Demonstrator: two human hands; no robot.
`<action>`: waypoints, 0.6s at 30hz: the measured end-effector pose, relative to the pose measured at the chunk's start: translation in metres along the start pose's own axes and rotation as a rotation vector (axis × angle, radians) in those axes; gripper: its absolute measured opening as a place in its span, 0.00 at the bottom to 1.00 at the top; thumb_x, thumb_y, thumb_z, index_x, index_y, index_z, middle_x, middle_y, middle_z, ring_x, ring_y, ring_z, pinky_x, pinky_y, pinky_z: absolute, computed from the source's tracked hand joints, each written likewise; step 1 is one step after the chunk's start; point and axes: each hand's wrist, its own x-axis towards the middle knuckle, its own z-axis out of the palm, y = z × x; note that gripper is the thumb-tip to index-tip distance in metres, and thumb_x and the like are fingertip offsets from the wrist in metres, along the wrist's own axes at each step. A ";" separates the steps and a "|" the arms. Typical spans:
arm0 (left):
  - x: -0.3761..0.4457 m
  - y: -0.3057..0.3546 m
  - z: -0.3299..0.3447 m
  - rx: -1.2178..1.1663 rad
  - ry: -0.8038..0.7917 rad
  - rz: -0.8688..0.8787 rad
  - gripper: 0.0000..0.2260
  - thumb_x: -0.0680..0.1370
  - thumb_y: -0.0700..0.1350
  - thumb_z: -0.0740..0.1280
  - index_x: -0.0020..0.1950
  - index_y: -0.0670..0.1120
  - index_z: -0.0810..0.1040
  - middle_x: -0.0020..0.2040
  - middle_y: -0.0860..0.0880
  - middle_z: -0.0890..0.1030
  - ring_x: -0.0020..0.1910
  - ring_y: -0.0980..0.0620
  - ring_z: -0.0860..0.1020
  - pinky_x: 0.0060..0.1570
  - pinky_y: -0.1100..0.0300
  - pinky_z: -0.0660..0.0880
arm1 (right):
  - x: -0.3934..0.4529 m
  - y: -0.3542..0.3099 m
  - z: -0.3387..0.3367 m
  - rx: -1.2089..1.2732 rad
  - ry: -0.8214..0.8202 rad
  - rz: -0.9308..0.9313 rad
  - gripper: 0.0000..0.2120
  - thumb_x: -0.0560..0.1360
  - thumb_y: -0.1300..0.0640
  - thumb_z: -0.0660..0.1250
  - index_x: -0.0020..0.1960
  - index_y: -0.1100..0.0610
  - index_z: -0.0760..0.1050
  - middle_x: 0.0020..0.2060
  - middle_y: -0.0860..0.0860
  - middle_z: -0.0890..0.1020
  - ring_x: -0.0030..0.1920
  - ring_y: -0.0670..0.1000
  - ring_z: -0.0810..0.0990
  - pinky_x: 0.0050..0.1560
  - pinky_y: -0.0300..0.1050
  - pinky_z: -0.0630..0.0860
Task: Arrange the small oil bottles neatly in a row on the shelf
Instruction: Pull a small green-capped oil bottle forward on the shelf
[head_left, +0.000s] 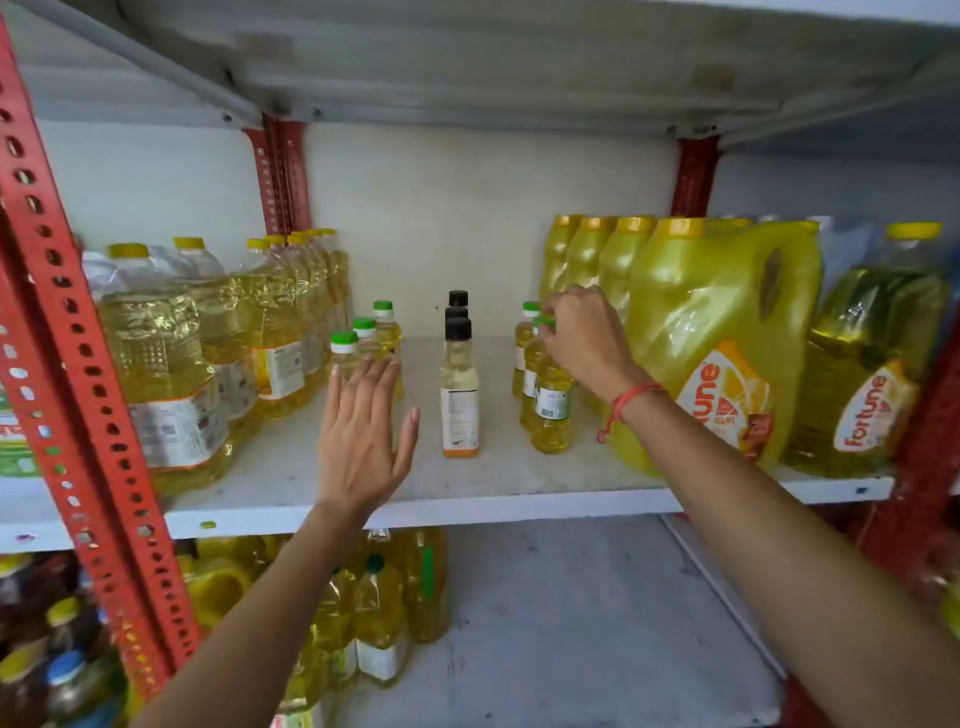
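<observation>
- Fingers of the right hand (584, 338) are closed over the green cap of the front small oil bottle (551, 410) in the right-hand group; the fingertips hide most of that cap.
- Behind those fingers: two more green-capped small bottles (523, 353), one partly covered by the front bottle and the hand, so their exact spacing is hard to make out.
- Fingers of the left hand (363, 447) are spread wide and flat, holding nothing; the tips overlap the lower body of the nearest of three green-capped bottles (345, 358). Contact cannot be judged from this angle.
- Between the two sets of fingers: three black-capped bottles (459, 395) stand upright in a file on the white shelf (519, 512); only caps of the rear two show.
- Left of the left fingers: large oil bottles (166, 374), the outermost cut by a red upright (78, 395).
- Right of the right fingers: yellow oil jugs (727, 343), rear ones mostly hidden.
- A red thread (631, 397) circles the right wrist.
</observation>
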 end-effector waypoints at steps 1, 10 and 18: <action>-0.006 0.000 0.003 0.004 -0.004 -0.009 0.28 0.84 0.56 0.50 0.72 0.35 0.72 0.68 0.36 0.77 0.72 0.38 0.71 0.79 0.43 0.52 | 0.001 0.000 0.001 -0.006 -0.039 0.016 0.16 0.77 0.57 0.63 0.60 0.63 0.79 0.56 0.62 0.81 0.60 0.61 0.75 0.59 0.49 0.73; -0.034 -0.008 0.025 0.050 -0.155 -0.036 0.34 0.83 0.62 0.46 0.77 0.37 0.65 0.77 0.38 0.68 0.79 0.42 0.60 0.80 0.49 0.41 | 0.017 0.004 0.011 -0.002 -0.106 0.107 0.15 0.74 0.54 0.67 0.52 0.66 0.81 0.51 0.65 0.82 0.55 0.63 0.79 0.52 0.50 0.76; -0.038 -0.012 0.035 0.106 -0.182 -0.015 0.36 0.82 0.64 0.46 0.82 0.40 0.55 0.83 0.42 0.54 0.82 0.45 0.51 0.80 0.47 0.40 | 0.040 0.015 0.005 -0.033 -0.315 0.151 0.21 0.68 0.49 0.74 0.56 0.61 0.82 0.54 0.61 0.83 0.56 0.60 0.80 0.53 0.48 0.77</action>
